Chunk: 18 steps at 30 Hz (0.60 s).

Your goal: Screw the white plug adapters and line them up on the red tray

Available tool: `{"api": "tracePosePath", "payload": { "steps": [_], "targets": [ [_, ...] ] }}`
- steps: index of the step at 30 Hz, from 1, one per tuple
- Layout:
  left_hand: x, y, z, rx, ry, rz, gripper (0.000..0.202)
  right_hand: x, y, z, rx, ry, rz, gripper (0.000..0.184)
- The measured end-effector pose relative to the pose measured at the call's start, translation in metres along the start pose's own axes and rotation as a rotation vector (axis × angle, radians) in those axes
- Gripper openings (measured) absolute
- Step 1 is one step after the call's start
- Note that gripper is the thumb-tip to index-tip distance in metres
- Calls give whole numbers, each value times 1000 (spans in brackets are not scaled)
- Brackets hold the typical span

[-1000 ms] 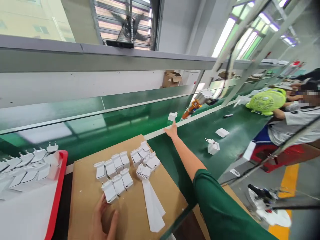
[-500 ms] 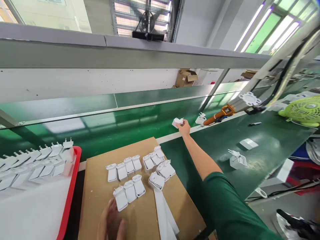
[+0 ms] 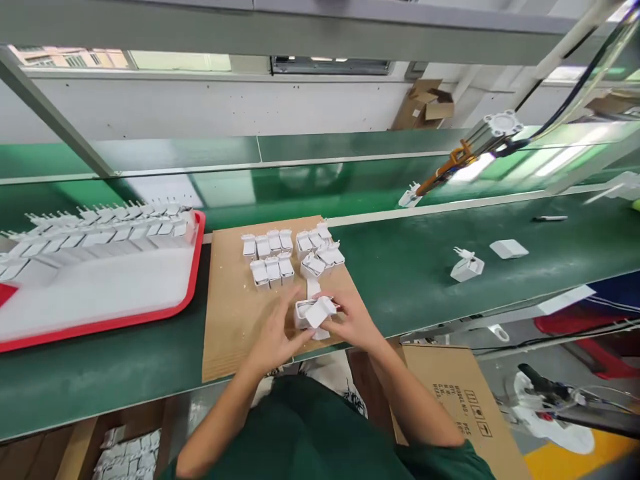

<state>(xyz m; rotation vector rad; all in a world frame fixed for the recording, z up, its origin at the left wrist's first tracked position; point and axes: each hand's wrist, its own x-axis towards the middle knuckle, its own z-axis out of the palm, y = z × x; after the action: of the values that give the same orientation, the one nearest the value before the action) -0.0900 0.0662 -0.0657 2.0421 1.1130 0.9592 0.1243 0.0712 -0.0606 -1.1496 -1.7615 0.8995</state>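
Observation:
Just above the front of the cardboard sheet [image 3: 230,333], both hands work on one white plug charger. My left hand [image 3: 274,337] curves round its box-shaped housing [image 3: 301,313], thumb in front and fingers behind. The charger's pinned cover [image 3: 321,312], tilted over the housing, is pinched by my right hand [image 3: 353,319]. Whether the two parts are joined cannot be seen. A white paper strip [image 3: 313,288] lies partly under the hands. Behind them, several white chargers stand in a left group [image 3: 273,270] and a right group [image 3: 314,263], covers askew.
A red-rimmed tray [image 3: 193,287] with rows of chargers stands at left. An orange tool [image 3: 440,173] hangs over the green belt, a charger [image 3: 410,195] at its tip. On the bench at right are another charger [image 3: 467,265], a white block [image 3: 509,249] and a pen [image 3: 550,218].
My right hand has come back from the belt to the cardboard with the white charger. My left hand has moved up to meet it. The view has tilted down.

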Motion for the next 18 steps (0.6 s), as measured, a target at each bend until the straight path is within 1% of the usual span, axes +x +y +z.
{"api": "tracePosePath", "payload": {
  "steps": [1, 3, 4, 5, 6, 7, 9, 11, 12, 14, 16, 18],
  "targets": [
    [-2, -4, 2, -44, -29, -62, 67, -1, 1, 11, 12, -22, 2, 38],
    [-8, -16, 3, -100, -19, -154, 58, -1, 5, 24, 18, -51, 1, 42],
    [-11, -22, 2, -111, -4, -189, 52, 0, 10, 24, 12, -51, 2, 46],
    [-14, -28, 1, -115, 11, -222, 46, 1, 16, 19, -1, -30, 9, 48],
    [-16, -33, 0, -109, 23, -256, 42, 3, 25, 10, -21, 17, 23, 48],
    [-17, -37, -1, -91, 38, -289, 38, 6, 35, -4, -51, 90, 45, 47],
    [-17, -43, -2, -30, 76, -326, 34, 17, 58, -39, -131, 283, 112, 43],
    [-16, -46, -1, 25, 103, -310, 34, 39, 85, -78, -229, 450, 185, 45],
    [-15, -47, -1, 40, 106, -289, 34, 55, 98, -96, -277, 498, 222, 45],
    [-14, -48, -2, 40, 111, -249, 34, 94, 122, -128, -362, 553, 286, 45],
    [-13, -48, -2, 27, 127, -230, 34, 139, 142, -152, -432, 626, 358, 47],
    [-15, -50, -2, 8, 138, -229, 33, 181, 159, -171, -493, 732, 440, 50]
  ]
}}
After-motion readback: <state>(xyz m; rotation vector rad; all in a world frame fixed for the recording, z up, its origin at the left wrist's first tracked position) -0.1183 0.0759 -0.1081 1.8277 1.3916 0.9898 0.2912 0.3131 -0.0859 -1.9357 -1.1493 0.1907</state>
